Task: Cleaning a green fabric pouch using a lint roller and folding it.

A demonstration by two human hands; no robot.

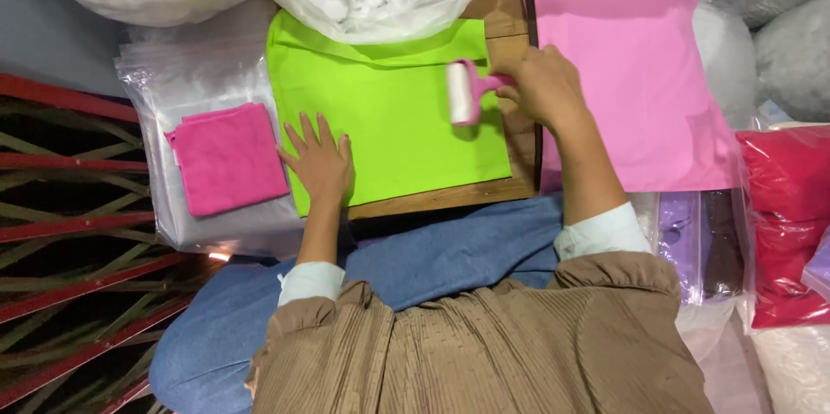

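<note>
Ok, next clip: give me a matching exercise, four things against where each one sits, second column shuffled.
Things:
1. lint roller
2. left hand
3. folded pink cloth
4. pink fabric sheet

Places:
A. on the clear plastic bags, left of the green fabric
B. right of the wooden board
C. on the green fabric, handle in the right hand
D. flat on the green fabric's lower left corner

Pairs: 1-C, 2-D, 3-A, 4-B
</note>
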